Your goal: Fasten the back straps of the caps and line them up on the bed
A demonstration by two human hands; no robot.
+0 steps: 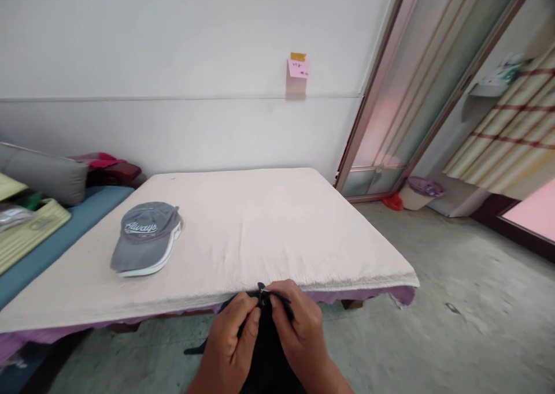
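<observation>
Low in the middle, just in front of the bed edge, both my hands are closed on a dark strap with a small metal buckle (262, 293). My left hand (232, 333) pinches its left side between thumb and fingers. From the right, my right hand (301, 324) grips the strap's other side close to the metal. Dark cloth (269, 362) hangs below the strap between my wrists, and a dark piece juts out left of my left hand. My hands and the frame's bottom edge hide most of this item, so its full shape cannot be made out.
A grey baseball cap (147, 235) with white lettering lies on the bed's pale cover (260, 226). At the left are a grey cushion (52, 174) and a blue mat (99, 206). A pink note (298, 68) hangs on the wall; a lined bin (418, 193) stands at the right.
</observation>
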